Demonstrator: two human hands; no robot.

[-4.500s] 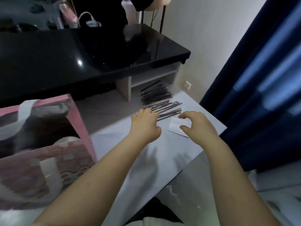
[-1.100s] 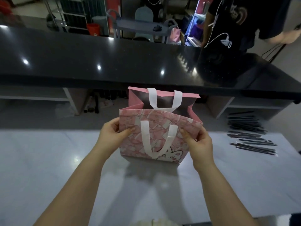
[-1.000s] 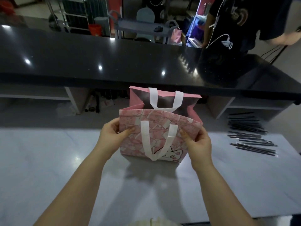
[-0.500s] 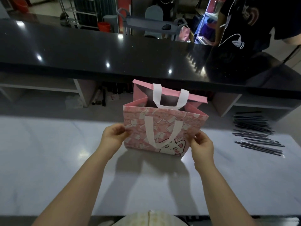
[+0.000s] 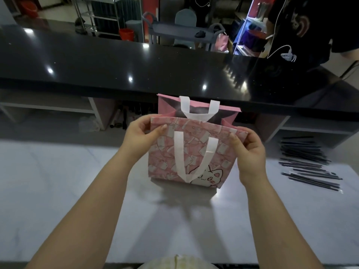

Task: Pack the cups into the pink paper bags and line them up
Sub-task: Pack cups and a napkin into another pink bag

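White counter [image 5: 58,191] under upright pink cat-print bag [image 5: 196,152], top corners pinched by left hand [image 5: 139,133] and right hand [image 5: 250,150].

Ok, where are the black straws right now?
The black straws lie on the white table's right edge, right of the pink bag and right hand.

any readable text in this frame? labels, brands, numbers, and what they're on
None legible.
Pink paper bag, pinched at its top corners by the left hand and right hand: cat drawing and card pattern only, no words.
Black shirt of the person behind the counter: a print, too blurred to read.
Wrapped dark sticks on the table: no readable label.
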